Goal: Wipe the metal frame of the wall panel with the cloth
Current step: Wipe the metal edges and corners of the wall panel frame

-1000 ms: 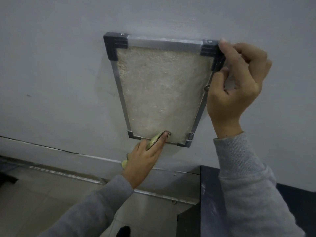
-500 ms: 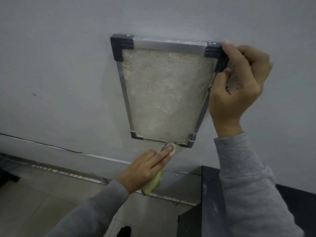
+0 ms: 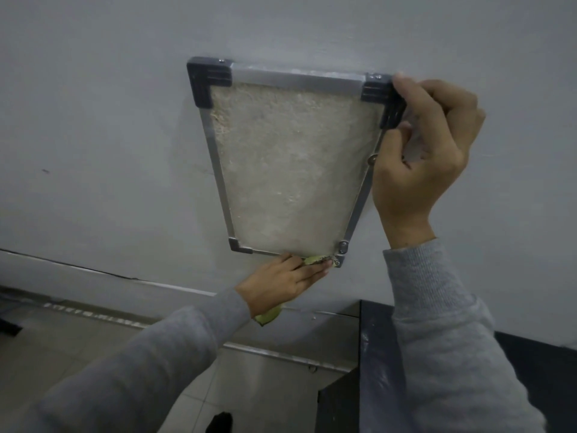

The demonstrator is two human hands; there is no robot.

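Observation:
A wall panel with a rough whitish filling sits in a metal frame (image 3: 296, 81) with dark plastic corner pieces, fixed on a grey wall. My right hand (image 3: 427, 157) grips the frame's top right corner and right edge. My left hand (image 3: 281, 282) presses a yellow-green cloth (image 3: 315, 260) against the frame's bottom bar, close to the bottom right corner. The cloth's other end (image 3: 268, 315) hangs out below my wrist. Most of the cloth is hidden under my fingers.
A dark cabinet or counter (image 3: 377, 354) stands at the lower right, just under my right forearm. A metal rail (image 3: 281, 354) runs along the wall's base above a tiled floor (image 3: 62, 332).
My left hand has slid the cloth rightward along the bottom bar, from its middle toward the bottom right corner. My right hand keeps its hold on the top right corner.

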